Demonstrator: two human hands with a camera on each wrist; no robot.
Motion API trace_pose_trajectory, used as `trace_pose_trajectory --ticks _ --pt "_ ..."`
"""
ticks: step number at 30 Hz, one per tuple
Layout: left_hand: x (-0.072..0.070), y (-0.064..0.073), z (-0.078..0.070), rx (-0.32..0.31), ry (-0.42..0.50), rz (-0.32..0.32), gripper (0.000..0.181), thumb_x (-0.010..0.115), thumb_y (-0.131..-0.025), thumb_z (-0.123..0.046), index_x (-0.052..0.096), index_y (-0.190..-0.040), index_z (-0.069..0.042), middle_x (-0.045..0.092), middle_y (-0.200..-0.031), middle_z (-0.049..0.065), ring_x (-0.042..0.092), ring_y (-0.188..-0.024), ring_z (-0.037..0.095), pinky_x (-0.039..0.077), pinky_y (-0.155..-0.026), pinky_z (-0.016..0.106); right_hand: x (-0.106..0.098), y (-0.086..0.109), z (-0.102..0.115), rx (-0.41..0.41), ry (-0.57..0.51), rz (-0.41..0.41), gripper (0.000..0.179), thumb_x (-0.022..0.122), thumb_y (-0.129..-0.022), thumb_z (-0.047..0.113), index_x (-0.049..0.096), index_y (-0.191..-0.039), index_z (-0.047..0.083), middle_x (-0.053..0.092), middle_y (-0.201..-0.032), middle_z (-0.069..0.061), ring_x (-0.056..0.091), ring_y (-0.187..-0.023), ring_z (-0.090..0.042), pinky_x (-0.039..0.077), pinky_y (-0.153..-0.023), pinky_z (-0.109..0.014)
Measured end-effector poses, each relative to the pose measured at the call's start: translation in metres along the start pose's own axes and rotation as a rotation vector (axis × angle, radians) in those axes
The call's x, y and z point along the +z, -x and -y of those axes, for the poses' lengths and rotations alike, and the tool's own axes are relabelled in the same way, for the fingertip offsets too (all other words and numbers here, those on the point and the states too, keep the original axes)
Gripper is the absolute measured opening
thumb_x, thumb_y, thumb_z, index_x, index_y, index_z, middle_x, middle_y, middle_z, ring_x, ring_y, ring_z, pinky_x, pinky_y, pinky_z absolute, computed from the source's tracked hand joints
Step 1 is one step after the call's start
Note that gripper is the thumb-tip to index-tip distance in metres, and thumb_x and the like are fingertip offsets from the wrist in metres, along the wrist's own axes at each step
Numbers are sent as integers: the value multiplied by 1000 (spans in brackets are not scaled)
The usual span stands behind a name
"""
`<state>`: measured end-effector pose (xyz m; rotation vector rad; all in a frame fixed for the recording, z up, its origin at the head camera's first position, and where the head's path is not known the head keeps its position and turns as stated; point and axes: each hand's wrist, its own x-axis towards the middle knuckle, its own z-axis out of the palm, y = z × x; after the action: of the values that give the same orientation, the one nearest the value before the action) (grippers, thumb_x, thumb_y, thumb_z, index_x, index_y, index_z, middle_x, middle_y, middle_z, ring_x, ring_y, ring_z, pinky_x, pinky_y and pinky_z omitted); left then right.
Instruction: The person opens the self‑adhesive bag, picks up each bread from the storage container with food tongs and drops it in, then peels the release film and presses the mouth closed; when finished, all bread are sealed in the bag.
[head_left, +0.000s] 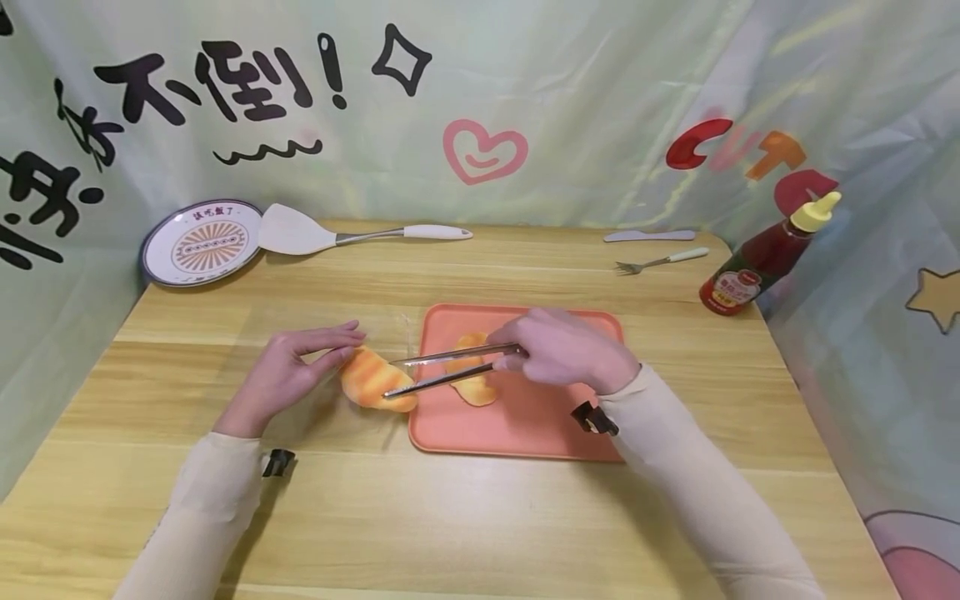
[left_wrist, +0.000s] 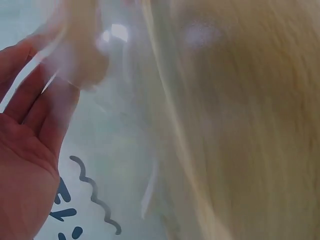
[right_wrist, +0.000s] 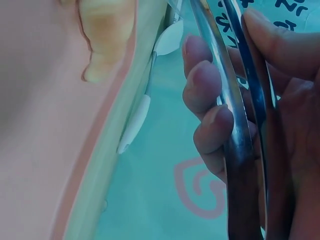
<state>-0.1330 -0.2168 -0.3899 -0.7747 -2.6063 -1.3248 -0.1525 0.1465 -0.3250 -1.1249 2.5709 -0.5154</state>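
Observation:
My left hand (head_left: 303,367) pinches a thin clear plastic bag (left_wrist: 132,115) at the left of the tray, thumb and fingers against a croissant-like bread roll (head_left: 367,379) with orange stripes. The roll seems to lie inside the bag; the film's outline is faint. My right hand (head_left: 558,346) grips metal tongs (head_left: 438,382), whose arms stand apart and point left. One tip lies over the roll's right end, the other just above it. Beneath the tongs, another piece of bread (head_left: 474,392) rests on a pink tray (head_left: 540,425), partly covered by the tongs and hand.
Behind on the wooden table (head_left: 480,517) are a patterned plate (head_left: 161,250) and a white spatula (head_left: 296,233), its blade touching the plate's rim. At the back right lie a knife (head_left: 648,237) and a fork (head_left: 663,261), beside an upright sauce bottle (head_left: 761,262). Printed cloth hangs around.

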Motion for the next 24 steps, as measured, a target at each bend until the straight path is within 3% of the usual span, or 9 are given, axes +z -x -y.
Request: trace_pose_trajectory --ticks 5,10,16,24 --pt "1 1 1 5 6 -2 21 73 -88 -2 76 -109 -7 70 -115 0 60 -118 23 40 -99 15 5 -3 0 -6 11 -8 7 64 -95 18 70 -92 21 56 -69 8 38 -53 -7 32 -49 -27" --pt "1 2 1 -13 -32 3 21 72 -90 -5 76 -110 -9 69 -118 2 60 -117 22 39 -100 15 8 -5 -1 -11 11 -24 10 63 -95 18 66 -87 24 54 -67 7 36 -52 -7 30 -48 -26" --pt "2 1 0 1 -53 -2 21 72 -89 -3 76 -110 -8 69 -119 7 61 -117 23 39 -99 16 11 -7 0 -35 24 -47 11 60 -94 16 67 -91 24 54 -68 8 35 -52 -6 30 -48 -26" --pt "4 -1 -4 17 -53 -22 21 71 -90 -3 76 -110 -8 67 -121 7 62 -115 21 40 -99 16 11 -14 5 -26 7 -18 11 60 -94 14 67 -93 23 56 -70 7 38 -53 -7 31 -49 -26"
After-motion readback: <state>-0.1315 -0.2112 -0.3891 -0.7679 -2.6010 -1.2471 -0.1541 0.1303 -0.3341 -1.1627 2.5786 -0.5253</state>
